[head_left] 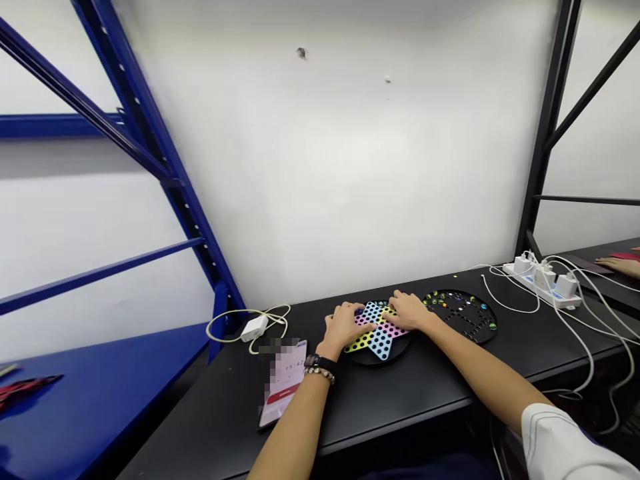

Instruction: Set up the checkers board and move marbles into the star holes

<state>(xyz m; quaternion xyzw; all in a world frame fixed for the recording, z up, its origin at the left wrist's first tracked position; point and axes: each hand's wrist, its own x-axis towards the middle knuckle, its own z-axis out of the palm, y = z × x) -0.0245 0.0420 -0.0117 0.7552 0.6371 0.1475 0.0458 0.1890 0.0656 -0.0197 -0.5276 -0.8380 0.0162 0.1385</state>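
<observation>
A star-shaped Chinese checkers board (381,346) with blue, yellow and pink points full of holes lies over a round black base (399,356) on the black table. My left hand (341,327), with a dark band and a beaded bracelet at the wrist, grips the board's left side, its thumb on top. My right hand (409,311) grips the upper right part with bent fingers. What the fingertips do under the board's edges is hidden. To the right of my right hand lies a second round black board (463,319) with several coloured marbles.
A lit phone (283,390) lies left of my left forearm, near a white charger (255,328) with a cable. At the right, a white power strip (543,283) carries several plugs and trailing cables. Another person's hand (620,267) shows at the far right. A blue table (125,393) adjoins the left.
</observation>
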